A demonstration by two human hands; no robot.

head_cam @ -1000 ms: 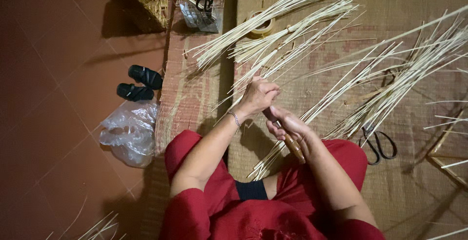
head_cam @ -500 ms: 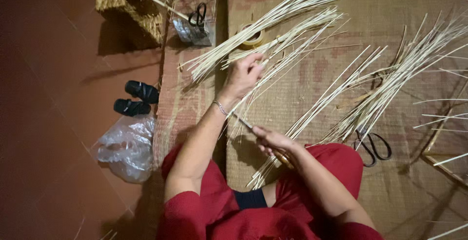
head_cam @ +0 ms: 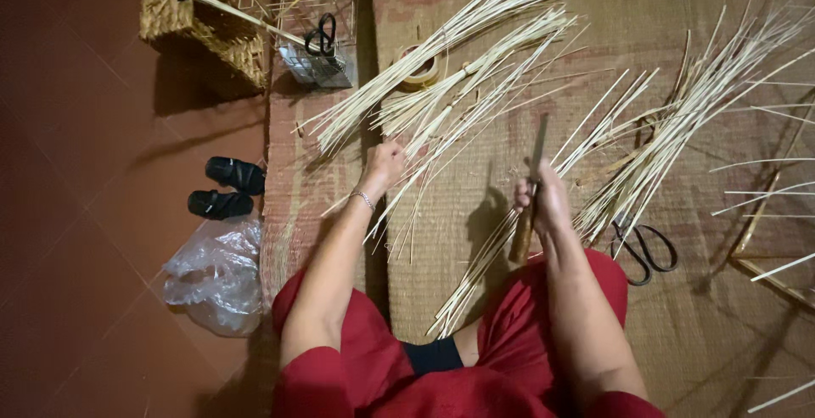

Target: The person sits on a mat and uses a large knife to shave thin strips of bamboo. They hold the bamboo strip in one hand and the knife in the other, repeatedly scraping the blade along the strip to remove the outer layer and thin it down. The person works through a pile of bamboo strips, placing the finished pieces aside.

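I sit on a woven mat (head_cam: 475,214) in red clothes, among pale thin bamboo strips. My left hand (head_cam: 386,163) reaches forward and closes on strips at the near end of a bundle of strips (head_cam: 441,87) lying diagonally. My right hand (head_cam: 543,201) is raised over my knee and grips a knife (head_cam: 533,189) with a wooden handle, its dark blade pointing away from me. More strips (head_cam: 679,129) fan out to the right of that hand, and a few strips (head_cam: 475,274) lie between my knees.
Black scissors (head_cam: 645,248) lie on the mat by my right knee. A tape roll (head_cam: 420,70) sits under the strips. A wire basket with scissors (head_cam: 318,53), a woven basket (head_cam: 204,28), black sandals (head_cam: 225,189) and a clear plastic bag (head_cam: 216,274) are at left.
My hands have parted: the left stretched forward to the strip bundle, and the right moved right and lifted the knife upright. The view shifted slightly.
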